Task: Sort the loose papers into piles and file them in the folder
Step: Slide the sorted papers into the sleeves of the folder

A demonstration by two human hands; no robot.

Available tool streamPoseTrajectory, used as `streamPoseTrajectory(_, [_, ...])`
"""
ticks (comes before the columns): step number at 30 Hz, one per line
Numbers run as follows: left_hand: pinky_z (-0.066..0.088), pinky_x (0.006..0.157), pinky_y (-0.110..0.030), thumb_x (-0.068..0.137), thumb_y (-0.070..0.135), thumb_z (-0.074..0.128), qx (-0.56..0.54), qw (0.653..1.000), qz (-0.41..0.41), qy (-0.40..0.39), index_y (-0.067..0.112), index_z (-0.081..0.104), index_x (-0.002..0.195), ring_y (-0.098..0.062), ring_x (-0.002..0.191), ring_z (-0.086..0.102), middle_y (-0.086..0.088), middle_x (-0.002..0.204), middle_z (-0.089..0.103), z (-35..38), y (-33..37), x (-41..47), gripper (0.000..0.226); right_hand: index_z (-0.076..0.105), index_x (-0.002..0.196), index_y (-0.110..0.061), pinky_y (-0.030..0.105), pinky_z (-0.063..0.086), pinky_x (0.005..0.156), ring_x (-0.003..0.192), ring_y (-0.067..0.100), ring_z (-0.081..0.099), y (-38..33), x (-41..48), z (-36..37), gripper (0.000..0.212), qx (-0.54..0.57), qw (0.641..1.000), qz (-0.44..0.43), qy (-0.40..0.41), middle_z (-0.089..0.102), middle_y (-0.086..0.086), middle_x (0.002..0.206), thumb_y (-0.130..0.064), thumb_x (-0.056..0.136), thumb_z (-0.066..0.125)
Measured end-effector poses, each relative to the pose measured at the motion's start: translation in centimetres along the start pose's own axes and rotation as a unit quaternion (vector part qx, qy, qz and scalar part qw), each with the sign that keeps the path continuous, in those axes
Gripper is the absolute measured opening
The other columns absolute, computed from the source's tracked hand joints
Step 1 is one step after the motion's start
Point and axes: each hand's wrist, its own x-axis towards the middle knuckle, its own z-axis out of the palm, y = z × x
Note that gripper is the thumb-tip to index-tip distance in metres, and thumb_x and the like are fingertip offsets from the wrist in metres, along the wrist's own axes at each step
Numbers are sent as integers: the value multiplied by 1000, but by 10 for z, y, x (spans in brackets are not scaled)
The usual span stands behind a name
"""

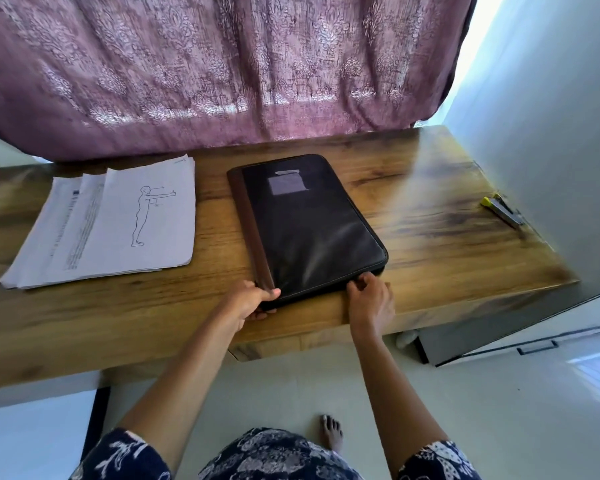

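Fingers [362, 283] grip near corners of the folder [312, 230].

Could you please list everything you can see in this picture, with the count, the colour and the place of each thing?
folder: one, black with a brown spine, closed, flat on the middle of the desk
label: one, grey patch, on the folder's cover near its far end
papers: one loose stack, white, top sheet shows a line-drawn figure, on the desk left of the folder, apart from it
stapler: one, grey with a yellow end, at the desk's right edge
desk: one, brown wood
curtain: one, mauve, patterned, behind the desk
left hand: grips the folder's near left corner
right hand: pinches the folder's near right corner
foot: one, bare, on the pale floor
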Motion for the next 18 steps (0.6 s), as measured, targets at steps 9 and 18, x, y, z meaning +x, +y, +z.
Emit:
streamPoseTrajectory(9, [31,109,-52,82,62,60,595,708,361,117,29,31,145,-26,141,28,-4,153,30,40,37,15,76,72,92,-25,43,16,111,122,23,35,16,11,3,13,-27,999,-34,29,49,-1,125,-32,82,67])
streamPoseTrajectory(18, [-1,118,-49,94,61,5,636,617,459,-57,50,5,148,-16,149,-2,12,161,5,69,22,67,55,72,91,-24,41,22,102,112,22,42,30,43,-9,16,-17,998,-14,61,59,-4,113,-34,82,65])
